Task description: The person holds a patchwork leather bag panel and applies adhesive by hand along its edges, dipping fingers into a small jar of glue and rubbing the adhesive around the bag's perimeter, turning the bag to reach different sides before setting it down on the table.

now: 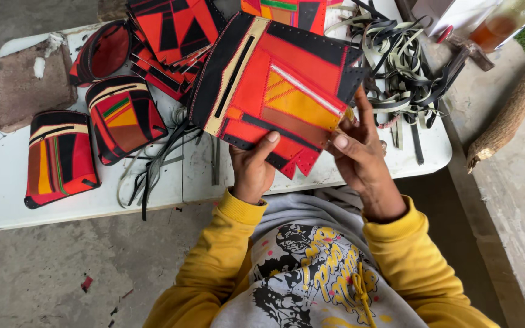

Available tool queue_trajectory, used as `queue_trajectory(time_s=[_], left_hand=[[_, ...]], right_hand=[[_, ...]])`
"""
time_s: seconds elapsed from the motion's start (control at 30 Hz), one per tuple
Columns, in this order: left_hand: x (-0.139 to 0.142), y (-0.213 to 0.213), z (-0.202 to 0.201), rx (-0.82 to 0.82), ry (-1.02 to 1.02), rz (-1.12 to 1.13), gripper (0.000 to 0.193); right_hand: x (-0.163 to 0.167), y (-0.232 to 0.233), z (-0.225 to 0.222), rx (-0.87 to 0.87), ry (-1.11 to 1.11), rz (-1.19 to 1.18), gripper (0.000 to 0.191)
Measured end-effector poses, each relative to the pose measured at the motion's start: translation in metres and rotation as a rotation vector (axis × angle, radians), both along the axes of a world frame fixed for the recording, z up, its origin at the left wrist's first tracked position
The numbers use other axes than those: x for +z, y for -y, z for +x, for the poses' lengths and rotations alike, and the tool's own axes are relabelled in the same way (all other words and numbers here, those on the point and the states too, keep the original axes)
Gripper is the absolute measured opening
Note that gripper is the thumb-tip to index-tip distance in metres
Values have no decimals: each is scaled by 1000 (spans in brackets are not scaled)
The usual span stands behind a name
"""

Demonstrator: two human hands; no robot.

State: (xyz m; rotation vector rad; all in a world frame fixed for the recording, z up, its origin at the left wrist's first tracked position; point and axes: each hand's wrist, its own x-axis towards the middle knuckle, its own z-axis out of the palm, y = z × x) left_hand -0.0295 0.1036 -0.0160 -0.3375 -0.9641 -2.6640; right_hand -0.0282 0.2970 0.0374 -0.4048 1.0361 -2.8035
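White plastic folding table spans the left and centre of the scene, standing on grey concrete floor. Far centre on it: a stack of red-and-black patchwork leather panels. Far right: a tangle of black and pale leather strips. Far left: a flat brown square block.

Large red, orange and black patchwork leather panel with a cream edge strip and punched border holes is held up above the near edge of the table, centre, tilted down to the right.

Left hand grips the panel's near edge, thumb on top, fingers hidden beneath. Right hand pinches the panel's near right corner, thumb on the face, index finger raised along the right edge. Both hands closed on the panel. Yellow sleeves cover both arms.

Left on the table: two finished patchwork leather pouches, one nearer and further left, one just right of it. A rough wooden log lies on the concrete ledge, right, well apart from the hands.
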Motion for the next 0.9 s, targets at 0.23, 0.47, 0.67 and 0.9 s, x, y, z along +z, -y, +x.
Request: queue_trajectory(time_s=[0.23,0.47,0.67,0.9], left_hand=[[36,61,12,-354,20,-245,52],[55,114,18,-531,169,-815,59],[37,109,29,-233,97,-225,52],[-19,81,7,-55,114,-99,53]], right_hand=[[-8,-14,-18,-45,97,72,66],[8,-65,-23,9,1,561,95],[44,-105,-31,-390,-810,1587,80],[-1,-65,-70,-133,-763,2245,59]])
